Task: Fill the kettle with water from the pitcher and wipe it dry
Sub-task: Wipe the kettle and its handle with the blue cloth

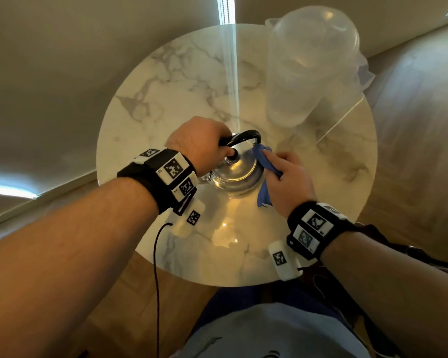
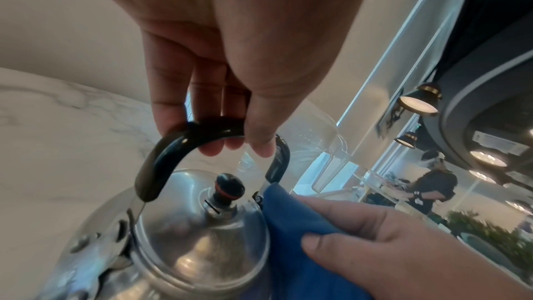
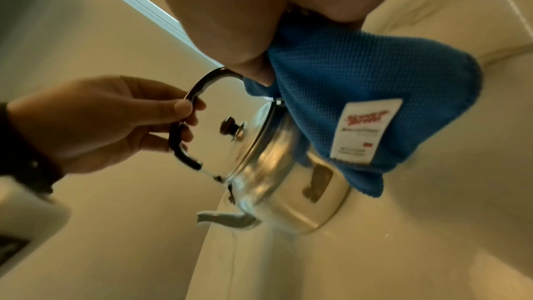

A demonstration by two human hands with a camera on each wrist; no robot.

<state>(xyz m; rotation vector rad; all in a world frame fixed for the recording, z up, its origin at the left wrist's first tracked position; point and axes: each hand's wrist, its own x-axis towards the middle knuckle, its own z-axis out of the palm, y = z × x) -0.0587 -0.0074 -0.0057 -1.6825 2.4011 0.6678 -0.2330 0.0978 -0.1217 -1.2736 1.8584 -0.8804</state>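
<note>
A shiny steel kettle with a black arched handle and a black lid knob stands on the round marble table. My left hand grips the handle from the left, fingers curled round it. My right hand holds a blue cloth and presses it against the kettle's right side, near the handle's base. In the right wrist view the cloth drapes over the kettle's body, its white label showing. The clear plastic pitcher stands behind, at the table's far right.
A clear glass panel crosses the table's right side near the pitcher. The table's front edge is close to my body. A black cable hangs from my left wrist. Wood floor surrounds the table.
</note>
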